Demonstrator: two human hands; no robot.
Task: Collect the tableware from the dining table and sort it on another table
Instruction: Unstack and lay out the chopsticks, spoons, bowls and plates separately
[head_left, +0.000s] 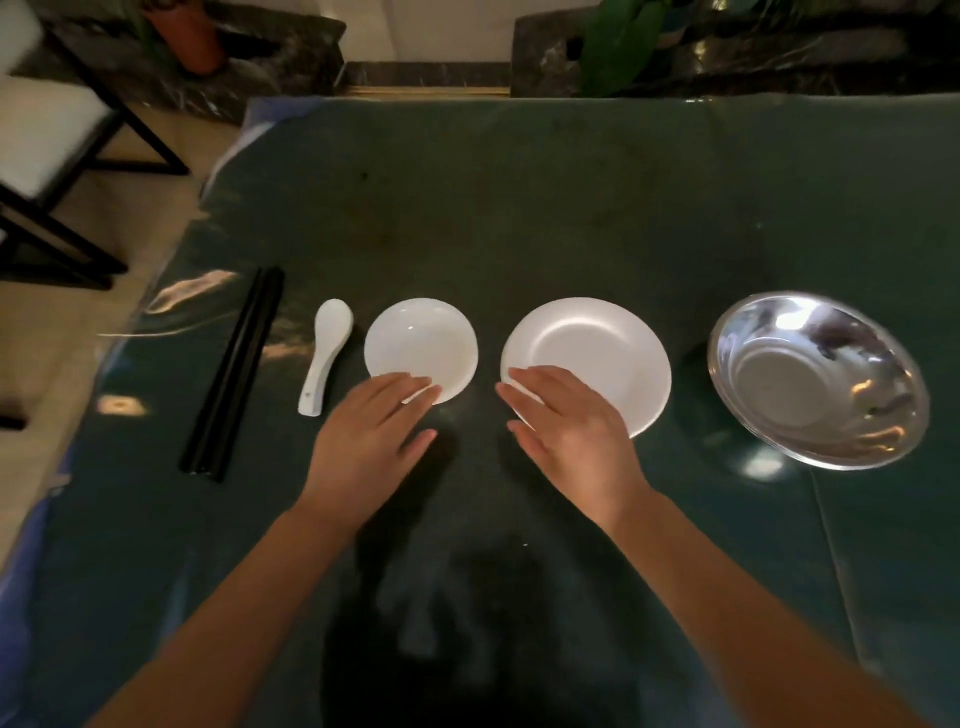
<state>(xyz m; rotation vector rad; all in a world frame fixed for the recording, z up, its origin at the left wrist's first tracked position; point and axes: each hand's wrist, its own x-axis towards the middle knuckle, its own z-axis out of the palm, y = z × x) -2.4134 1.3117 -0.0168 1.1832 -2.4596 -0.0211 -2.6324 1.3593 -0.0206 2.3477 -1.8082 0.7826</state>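
Dark green bench (519, 208) carries one row of tableware running left to right across its near half; steel basin (818, 382) at far right, tilted on its base, well apart from both hands; white plate (602, 343) next, near centre-right; white bowl (421, 343) just left of it with a gap between the two; white spoon (324, 358) just beside the bowl's left edge, bowl end away from the person, handle toward them; black chopsticks (234, 374) furthest left, lying as a pair, long axis running near-to-far and leaning slightly right at the far end; right hand (571, 421) flat, fingers straight and spread over the plate's near-left rim, resting on or just above it, cannot tell which, nothing grasped; left hand (371, 431) likewise flat, fingertips over the bowl's near rim, thumb out to the side, grip released; both grips therefore relaxed and empty; key relation: each dish lies straight ahead of its own hand, plate to the right one, bowl to the left, rims already under the fingertips, so no cross-reach looks needed; judgement: the row looks already sorted by kind, so this is likely a placing or release step rather than a pickup, though either fits; spoon and chopsticks sit nearer the left hand, basin nearer the right; risk seems low, a flat push could slide a dish on the slick cover.
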